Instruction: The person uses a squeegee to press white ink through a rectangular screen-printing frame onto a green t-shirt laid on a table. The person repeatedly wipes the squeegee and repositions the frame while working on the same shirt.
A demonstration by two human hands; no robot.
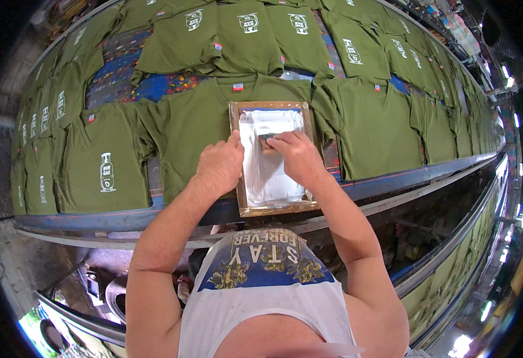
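A wooden-framed printing screen (pixel 302 191) coated with white ink rests on an olive V-neck T-shirt (pixel 193 134) on the long table. My left hand (pixel 221 160) grips the left side of the frame with curled fingers. My right hand (pixel 297 152) is closed on a squeegee (pixel 264 144) inside the screen, toward its upper middle, with white ink around the blade. The part of the shirt under the screen is hidden.
More olive shirts (pixel 380 131) lie in rows along the long table (pixel 112 221), many with white bottle-shaped prints (pixel 106 173). Blue, paint-speckled table surface (pixel 121 80) shows between them. A metal rail (pixel 333 219) runs along the near edge. Another long table (pixel 464 238) stands at right.
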